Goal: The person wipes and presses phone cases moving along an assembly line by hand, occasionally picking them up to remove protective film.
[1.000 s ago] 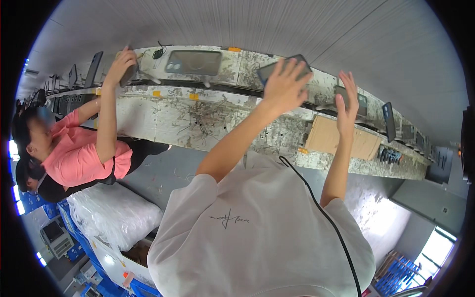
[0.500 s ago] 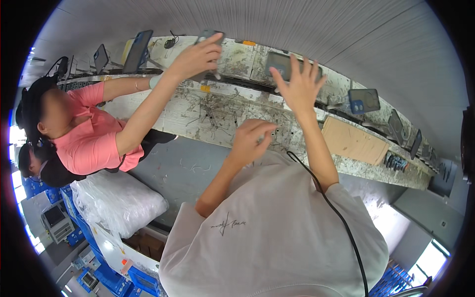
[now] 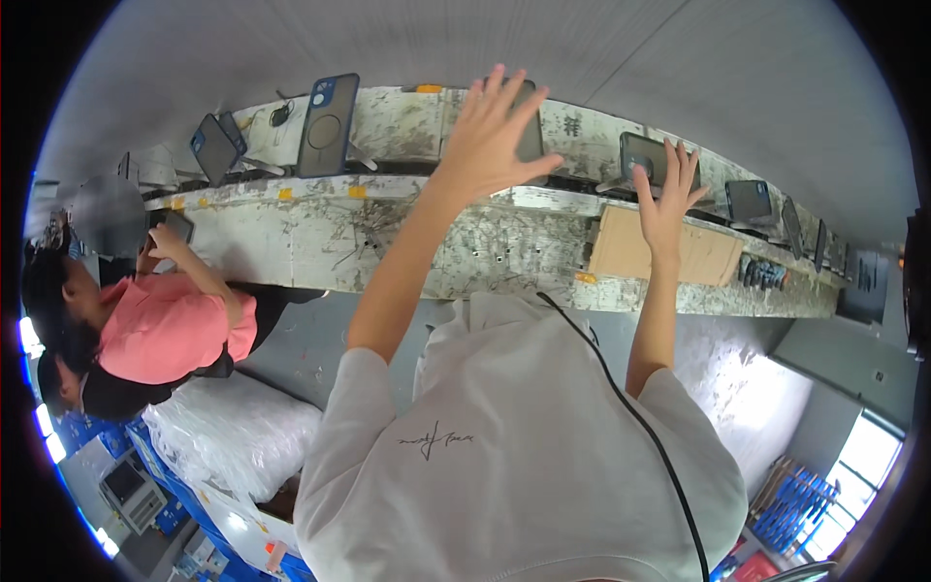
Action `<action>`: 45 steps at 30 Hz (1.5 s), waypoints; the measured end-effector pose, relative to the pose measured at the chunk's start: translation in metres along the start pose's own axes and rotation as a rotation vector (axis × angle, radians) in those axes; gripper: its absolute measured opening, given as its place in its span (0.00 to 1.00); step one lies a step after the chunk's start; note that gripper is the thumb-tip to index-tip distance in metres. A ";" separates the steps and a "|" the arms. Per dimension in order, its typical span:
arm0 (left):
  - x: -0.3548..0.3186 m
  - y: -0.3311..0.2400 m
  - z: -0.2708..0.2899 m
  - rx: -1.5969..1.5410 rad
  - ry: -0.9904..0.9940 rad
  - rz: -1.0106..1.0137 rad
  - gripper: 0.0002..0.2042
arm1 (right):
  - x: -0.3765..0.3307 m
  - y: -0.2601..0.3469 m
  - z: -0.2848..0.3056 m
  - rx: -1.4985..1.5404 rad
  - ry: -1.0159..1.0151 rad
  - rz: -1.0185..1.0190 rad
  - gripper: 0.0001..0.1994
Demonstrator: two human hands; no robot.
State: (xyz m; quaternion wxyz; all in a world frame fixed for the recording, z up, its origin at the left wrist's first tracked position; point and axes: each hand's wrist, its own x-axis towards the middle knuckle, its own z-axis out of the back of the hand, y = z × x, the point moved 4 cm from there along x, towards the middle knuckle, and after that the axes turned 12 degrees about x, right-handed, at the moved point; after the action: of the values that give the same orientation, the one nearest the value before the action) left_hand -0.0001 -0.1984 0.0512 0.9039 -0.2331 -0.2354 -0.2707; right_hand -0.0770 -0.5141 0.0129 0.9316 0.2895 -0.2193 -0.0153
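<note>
Long white bench [image 3: 432,242] across the whole view, dark slot along it, surface stained and scratched. Co-worker [image 3: 175,325] in a pink top at the far left, both hands on a dark flat item. Plastic-wrapped bag [image 3: 233,422] on the left, near side. Cardboard sheet [image 3: 659,247] flat on the near strip, right of centre.

My left hand [image 3: 480,145] is out over the far strip, fingers spread wide, thumb well off to the right, nothing pinched. My right hand [image 3: 666,209] is up to its right, fingers parted, thumb apart, also pinching nothing.

Phone cases, all along the slot: one grey case [image 3: 530,144] right behind my left hand, partly covered; another dark case [image 3: 637,147] behind my right fingertips. Contact on either: can't tell. Tall blue-rimmed case [image 3: 327,145] tilted up to the left, small dark case [image 3: 749,201] to the right.

Progress, my call: cases already propped up in a row, neither of my two gripped. Whether any is finished, or how many are left, doesn't show. Smallest: orange tape [image 3: 586,278] by the cardboard.
</note>
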 end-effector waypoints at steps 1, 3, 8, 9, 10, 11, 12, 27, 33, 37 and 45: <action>-0.001 -0.001 -0.038 0.106 0.120 -0.019 0.43 | -0.006 -0.003 0.007 0.107 -0.035 -0.024 0.41; 0.009 -0.022 -0.079 0.192 0.244 -0.065 0.53 | -0.024 0.001 0.027 0.092 -0.058 -0.055 0.37; 0.024 -0.081 -0.107 -0.021 0.181 -0.017 0.54 | -0.051 0.007 0.049 0.237 -0.174 -0.055 0.27; 0.026 -0.091 -0.105 -0.175 0.093 0.013 0.51 | -0.052 0.011 0.049 0.230 -0.177 -0.059 0.27; 0.024 -0.104 -0.093 -0.287 0.008 0.021 0.39 | -0.052 0.016 0.049 0.358 -0.249 0.040 0.22; 0.013 -0.108 -0.083 -0.297 -0.026 0.003 0.33 | -0.051 0.023 0.045 0.487 -0.318 0.145 0.17; 0.002 -0.106 -0.069 -0.313 -0.059 -0.025 0.27 | -0.048 0.036 0.036 0.590 -0.311 0.204 0.13; 0.025 -0.162 -0.095 -0.133 0.008 -0.132 0.27 | -0.005 0.145 0.031 0.751 -0.177 0.536 0.06; -0.098 -0.179 -0.103 -0.472 0.342 -0.130 0.22 | 0.026 0.140 -0.046 0.417 0.073 0.521 0.21; -0.141 -0.155 -0.077 -0.652 0.450 0.169 0.12 | 0.032 0.054 -0.070 -0.090 -0.024 0.269 0.33; -0.070 -0.038 0.013 -0.072 -0.342 0.185 0.14 | 0.023 -0.034 0.007 -0.061 0.165 0.070 0.33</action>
State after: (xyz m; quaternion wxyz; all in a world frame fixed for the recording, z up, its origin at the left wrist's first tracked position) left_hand -0.0787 -0.1935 0.0342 0.8629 -0.3284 -0.3532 -0.1512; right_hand -0.0557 -0.5503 0.0088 0.9549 0.2533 -0.1513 0.0344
